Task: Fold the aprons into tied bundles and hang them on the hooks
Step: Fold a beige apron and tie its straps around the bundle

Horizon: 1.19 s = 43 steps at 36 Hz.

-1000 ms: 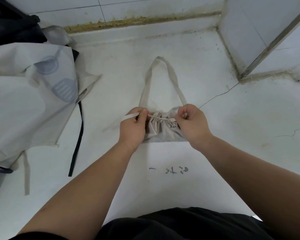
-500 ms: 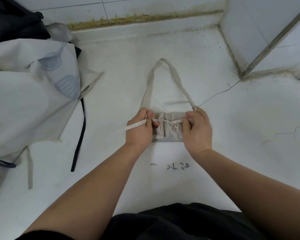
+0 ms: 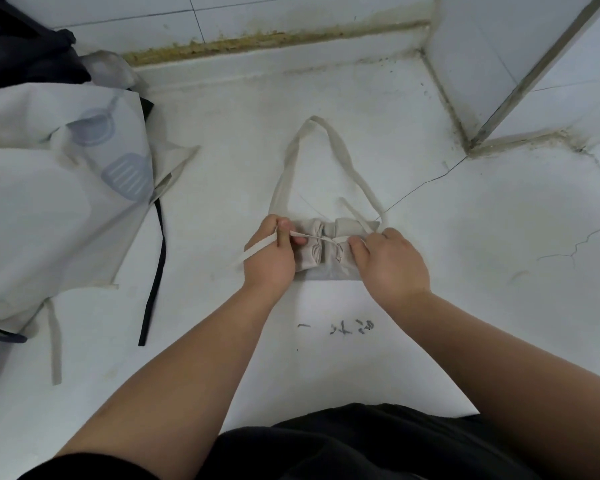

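A beige apron rolled into a small bundle (image 3: 326,251) lies on the white counter (image 3: 465,271), its neck loop (image 3: 312,157) stretched out toward the wall. A thin tie strap (image 3: 312,236) crosses the bundle's middle and cinches it. My left hand (image 3: 269,256) pinches one strap end at the bundle's left side, the loose tail (image 3: 253,253) trailing left. My right hand (image 3: 390,263) pinches the other strap end at the right side. No hooks are in view.
A heap of unfolded pale aprons (image 3: 49,202) with grey utensil prints covers the left side, with a black strap (image 3: 155,271) and a beige strap (image 3: 54,344) hanging toward me. Dark cloth (image 3: 18,53) sits far left. A tiled wall (image 3: 257,15) and a corner column (image 3: 534,64) bound the counter.
The strap has been pulled tight across the bundle, which is now more compact and pinched in the middle. Both hands stayed at its sides, the right one shifting slightly outward.
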Each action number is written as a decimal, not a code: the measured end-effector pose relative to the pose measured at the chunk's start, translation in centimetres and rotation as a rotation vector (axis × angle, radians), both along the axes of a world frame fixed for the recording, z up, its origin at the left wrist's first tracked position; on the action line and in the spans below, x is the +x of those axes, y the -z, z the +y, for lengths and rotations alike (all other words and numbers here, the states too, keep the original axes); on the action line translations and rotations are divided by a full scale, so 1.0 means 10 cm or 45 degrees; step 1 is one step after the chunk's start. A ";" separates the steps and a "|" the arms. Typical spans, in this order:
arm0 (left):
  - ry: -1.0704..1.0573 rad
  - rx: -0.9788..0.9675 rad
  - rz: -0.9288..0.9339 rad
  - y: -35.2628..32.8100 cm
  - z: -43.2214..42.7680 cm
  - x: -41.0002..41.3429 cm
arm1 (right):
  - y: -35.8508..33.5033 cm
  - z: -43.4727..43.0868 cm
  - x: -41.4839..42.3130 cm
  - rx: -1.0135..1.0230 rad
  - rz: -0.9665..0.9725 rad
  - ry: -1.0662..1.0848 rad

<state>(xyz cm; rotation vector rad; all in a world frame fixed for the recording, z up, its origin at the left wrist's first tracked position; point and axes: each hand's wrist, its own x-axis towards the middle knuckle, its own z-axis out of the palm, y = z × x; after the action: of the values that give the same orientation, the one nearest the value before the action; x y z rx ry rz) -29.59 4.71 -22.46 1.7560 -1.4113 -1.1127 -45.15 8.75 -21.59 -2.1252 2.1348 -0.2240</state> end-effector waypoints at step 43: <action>-0.332 0.027 0.098 0.09 -0.03 0.25 | -0.01 -0.04 -0.05 -0.042 -1.305 1.057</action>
<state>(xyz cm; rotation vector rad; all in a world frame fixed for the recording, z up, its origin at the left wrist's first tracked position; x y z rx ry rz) -27.07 4.46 -23.39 1.8307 -1.0916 -1.0446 -45.68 8.40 -21.53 -0.6457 2.0736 -1.1094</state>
